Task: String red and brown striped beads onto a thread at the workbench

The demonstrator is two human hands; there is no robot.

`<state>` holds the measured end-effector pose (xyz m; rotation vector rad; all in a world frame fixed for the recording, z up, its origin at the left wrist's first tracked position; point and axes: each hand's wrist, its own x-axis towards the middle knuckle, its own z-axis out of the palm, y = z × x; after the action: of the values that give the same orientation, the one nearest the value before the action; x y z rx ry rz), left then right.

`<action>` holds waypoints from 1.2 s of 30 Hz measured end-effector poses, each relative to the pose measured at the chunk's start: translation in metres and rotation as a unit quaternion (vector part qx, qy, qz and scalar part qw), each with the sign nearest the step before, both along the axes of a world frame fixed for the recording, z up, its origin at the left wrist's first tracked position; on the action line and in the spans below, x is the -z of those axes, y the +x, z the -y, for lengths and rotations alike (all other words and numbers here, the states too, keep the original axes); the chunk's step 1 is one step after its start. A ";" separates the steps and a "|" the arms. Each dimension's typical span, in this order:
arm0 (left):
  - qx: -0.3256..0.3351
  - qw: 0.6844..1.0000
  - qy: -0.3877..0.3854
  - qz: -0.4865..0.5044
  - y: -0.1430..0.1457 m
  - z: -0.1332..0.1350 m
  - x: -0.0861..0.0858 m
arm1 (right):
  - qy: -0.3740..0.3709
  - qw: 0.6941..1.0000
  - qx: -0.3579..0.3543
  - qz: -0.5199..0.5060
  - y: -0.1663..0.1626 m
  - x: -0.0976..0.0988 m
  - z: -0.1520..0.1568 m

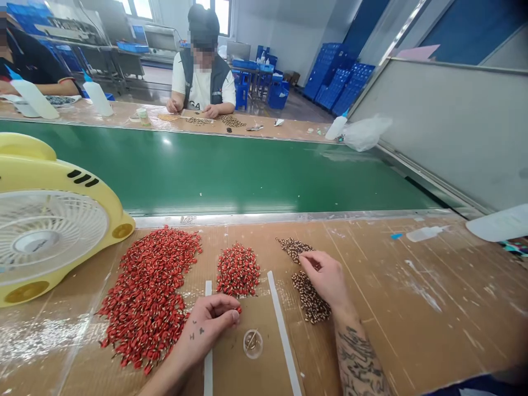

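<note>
My left hand (210, 322) rests on the brown work surface (412, 308) with its fingers pinched on a small red piece at the near edge of the smaller red pile (238, 269). My right hand (325, 275) lies over a strip of small brown speckled pieces (307, 294), fingers curled and pinching among them. A large heap of red pieces (150, 294) spreads to the left. Between my hands sits a small clear round cup (253, 344), flanked by two white strips (282, 330).
A yellow fan (45, 220) stands at the left. A green conveyor belt (231, 170) runs across beyond the surface. Across it a seated person (202, 77) handles small parts; another person's arm (37, 71) shows far left. White squeeze bottles (424, 234) and a plastic bag (365, 132) lie to the right.
</note>
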<state>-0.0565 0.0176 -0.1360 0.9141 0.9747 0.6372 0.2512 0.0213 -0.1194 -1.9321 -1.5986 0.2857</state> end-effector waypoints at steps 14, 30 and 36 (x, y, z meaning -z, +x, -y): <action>-0.007 1.000 0.006 0.001 0.002 0.001 -0.004 | -0.093 0.993 -0.013 0.069 0.020 0.021 -0.007; -0.009 1.000 0.006 0.010 0.003 0.001 -0.006 | -0.079 0.996 -0.033 0.031 0.021 0.025 -0.008; -0.015 1.000 0.010 0.017 0.002 0.002 0.002 | -0.041 0.999 -0.020 -0.029 0.009 0.017 -0.004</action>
<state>-0.0544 0.0161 -0.1381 0.9052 0.9545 0.6865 0.2598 0.0250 -0.1361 -1.9371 -1.6108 0.4260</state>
